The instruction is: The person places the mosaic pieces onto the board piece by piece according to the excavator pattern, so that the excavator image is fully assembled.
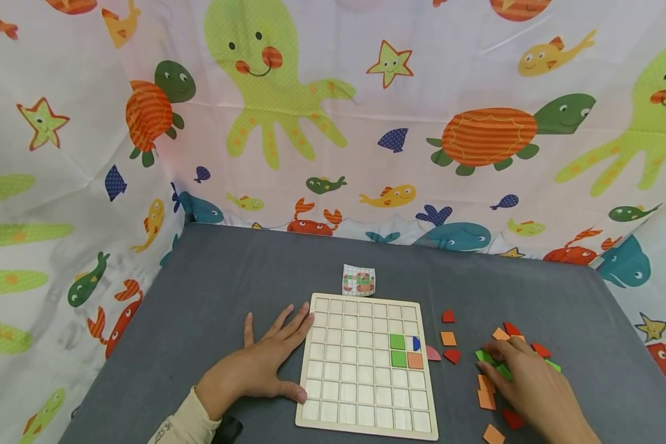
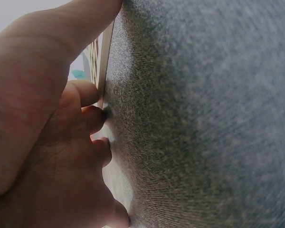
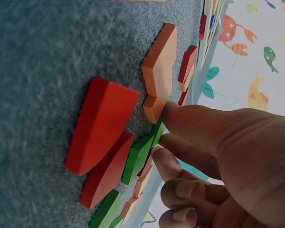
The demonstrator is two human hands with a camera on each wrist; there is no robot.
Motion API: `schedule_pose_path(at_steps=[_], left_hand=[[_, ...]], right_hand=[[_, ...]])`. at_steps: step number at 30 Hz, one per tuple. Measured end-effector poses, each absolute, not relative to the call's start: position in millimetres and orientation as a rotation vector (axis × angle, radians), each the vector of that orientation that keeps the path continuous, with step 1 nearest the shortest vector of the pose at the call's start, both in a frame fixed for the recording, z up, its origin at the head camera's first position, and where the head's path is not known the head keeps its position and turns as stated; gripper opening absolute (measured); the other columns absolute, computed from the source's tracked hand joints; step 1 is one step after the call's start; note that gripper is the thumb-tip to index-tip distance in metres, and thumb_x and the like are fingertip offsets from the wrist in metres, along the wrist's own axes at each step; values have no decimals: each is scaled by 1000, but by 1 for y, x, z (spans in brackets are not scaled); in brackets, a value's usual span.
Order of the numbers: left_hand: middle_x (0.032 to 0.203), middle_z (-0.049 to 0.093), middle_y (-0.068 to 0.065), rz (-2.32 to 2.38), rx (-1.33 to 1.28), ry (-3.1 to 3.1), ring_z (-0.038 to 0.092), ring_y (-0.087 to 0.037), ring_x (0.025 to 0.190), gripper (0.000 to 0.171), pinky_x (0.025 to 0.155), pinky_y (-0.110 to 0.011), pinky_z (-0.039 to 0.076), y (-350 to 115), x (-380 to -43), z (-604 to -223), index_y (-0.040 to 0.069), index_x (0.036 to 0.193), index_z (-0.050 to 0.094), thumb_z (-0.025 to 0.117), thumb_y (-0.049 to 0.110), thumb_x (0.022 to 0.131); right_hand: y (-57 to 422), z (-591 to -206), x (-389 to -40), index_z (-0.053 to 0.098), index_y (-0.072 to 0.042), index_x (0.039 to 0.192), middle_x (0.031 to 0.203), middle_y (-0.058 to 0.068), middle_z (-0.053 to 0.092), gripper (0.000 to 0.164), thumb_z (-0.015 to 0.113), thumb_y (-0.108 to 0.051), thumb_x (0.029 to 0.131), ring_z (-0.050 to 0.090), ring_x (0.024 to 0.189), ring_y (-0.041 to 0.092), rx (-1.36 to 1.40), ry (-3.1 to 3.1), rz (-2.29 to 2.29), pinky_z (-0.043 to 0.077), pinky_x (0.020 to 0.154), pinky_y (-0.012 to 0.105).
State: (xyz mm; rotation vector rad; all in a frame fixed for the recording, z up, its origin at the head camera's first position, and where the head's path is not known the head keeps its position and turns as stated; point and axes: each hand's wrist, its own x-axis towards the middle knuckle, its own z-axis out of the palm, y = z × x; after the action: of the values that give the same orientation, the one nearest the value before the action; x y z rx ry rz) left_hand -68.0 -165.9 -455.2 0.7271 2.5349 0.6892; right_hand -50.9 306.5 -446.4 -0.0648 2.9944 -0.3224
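Note:
A pale wooden grid board (image 1: pixel 348 391) lies on the grey cloth. Two green square tiles (image 1: pixel 398 359), an orange tile (image 1: pixel 415 361) and a blue-and-white tile (image 1: pixel 415 344) sit in its right-hand cells. My left hand (image 1: pixel 258 368) rests spread, thumb and fingertips at the board's left edge. Over the loose pieces at the right, my right hand (image 1: pixel 535 379) pinches a green tile (image 3: pixel 157 131) between thumb and index finger. Close to these fingers lie another green tile (image 3: pixel 137 159), orange tiles (image 3: pixel 159 64) and red rounded pieces (image 3: pixel 103 124). The palm hides part of the pile in the head view.
A small printed pattern card (image 1: pixel 358 281) lies just behind the board. Between board and pile are a pink half-round piece (image 1: pixel 433 353), an orange square (image 1: pixel 448 338) and two red pieces (image 1: pixel 448 316). A sea-animal curtain (image 1: pixel 322 123) borders the cloth-covered table.

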Motion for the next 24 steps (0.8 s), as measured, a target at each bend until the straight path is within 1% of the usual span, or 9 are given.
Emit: schedule_pose_path(at_steps=[4, 8, 10, 13, 17, 20, 23, 24], left_hand=[[179, -1, -1, 691, 734, 2544, -6, -35, 164, 130, 106, -87, -20, -167, -68, -455, 21, 172, 12, 82, 70, 75], [179, -1, -2, 693, 737, 2550, -6, -35, 164, 130, 105, -87, -20, -167, -68, -456, 21, 172, 12, 82, 71, 74], [179, -1, -2, 692, 738, 2553, -5, -35, 164, 131, 105, -87, -19, -167, -68, -457, 21, 172, 12, 82, 71, 74], [179, -1, -1, 693, 739, 2551, -6, -35, 164, 130, 106, -87, -20, -168, -68, -457, 21, 172, 11, 81, 71, 74], [179, -2, -1, 697, 735, 2545, -6, -34, 164, 130, 106, -87, -20, -168, -69, -457, 22, 172, 10, 81, 71, 74], [179, -3, 0, 701, 733, 2536, -7, -34, 164, 130, 105, -86, -21, -168, -69, -457, 22, 172, 10, 82, 70, 75], [179, -3, 1, 702, 732, 2529, -7, -34, 164, 129, 105, -86, -21, -168, -69, -458, 22, 172, 10, 81, 70, 75], [179, -3, 1, 703, 732, 2527, -7, -34, 164, 129, 105, -86, -21, -168, -70, -458, 23, 172, 10, 81, 70, 75]], right_hand=[[305, -446, -53, 79, -17, 111, 102, 5, 68, 28, 85, -35, 91, 58, 78, 16, -77, 3018, -313, 55, 58, 41], [303, -446, -55, 79, -17, 113, 98, 2, 69, 28, 84, -35, 92, 54, 80, 17, -72, 3016, -315, 48, 55, 34], [302, -445, -55, 79, -16, 114, 94, 0, 67, 28, 84, -33, 92, 53, 80, 17, -76, 3019, -324, 45, 55, 31], [301, -446, -55, 79, -15, 114, 92, -2, 66, 28, 86, -29, 91, 53, 82, 18, -103, 3036, -341, 47, 56, 32], [296, -445, -57, 75, -9, 117, 98, 4, 66, 33, 87, -22, 89, 56, 82, 19, -144, 3044, -365, 53, 60, 36], [290, -444, -59, 73, -5, 120, 103, 8, 66, 37, 87, -20, 89, 58, 77, 17, -153, 3036, -366, 54, 59, 37], [281, -441, -61, 73, -4, 122, 105, 10, 65, 39, 86, -20, 89, 57, 71, 15, -172, 3050, -355, 50, 54, 34], [278, -440, -61, 73, -4, 122, 107, 10, 66, 39, 86, -20, 89, 59, 72, 16, -189, 3063, -357, 50, 54, 34]])
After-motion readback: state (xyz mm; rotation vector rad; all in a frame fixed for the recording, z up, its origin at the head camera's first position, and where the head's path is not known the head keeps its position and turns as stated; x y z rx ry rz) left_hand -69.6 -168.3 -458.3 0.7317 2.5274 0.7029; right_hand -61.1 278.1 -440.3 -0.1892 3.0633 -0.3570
